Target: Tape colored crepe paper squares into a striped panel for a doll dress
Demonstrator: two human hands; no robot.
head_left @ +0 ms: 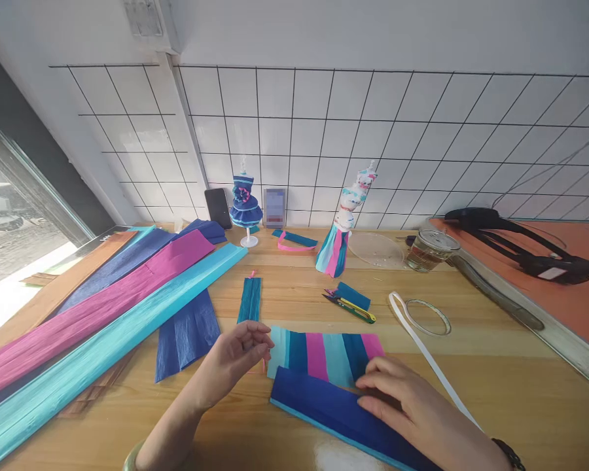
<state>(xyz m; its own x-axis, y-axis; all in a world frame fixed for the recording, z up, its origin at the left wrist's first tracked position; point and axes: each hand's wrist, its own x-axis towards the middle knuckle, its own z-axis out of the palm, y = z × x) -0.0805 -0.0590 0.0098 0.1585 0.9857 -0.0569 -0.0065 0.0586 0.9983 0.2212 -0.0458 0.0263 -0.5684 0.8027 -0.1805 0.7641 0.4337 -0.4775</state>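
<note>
A striped crepe paper piece [317,353] in teal, pink and light blue lies flat on the wooden table. Just below it, partly overlapping its lower edge, is a dark blue folded strip [324,409] with a light blue border. My left hand [243,353] is raised at the striped piece's left end, fingers curled but apart, with nothing in them. My right hand [402,399] rests over the right ends of both papers, fingers spread and bent, its fingertips touching the paper.
Long pink [127,288] and light blue [142,327] paper strips cover the left side. Yellow-green snips [351,307], a white band [422,350] and a glass jar [429,248] are to the right. Two small dress forms [246,212] [341,229] stand behind.
</note>
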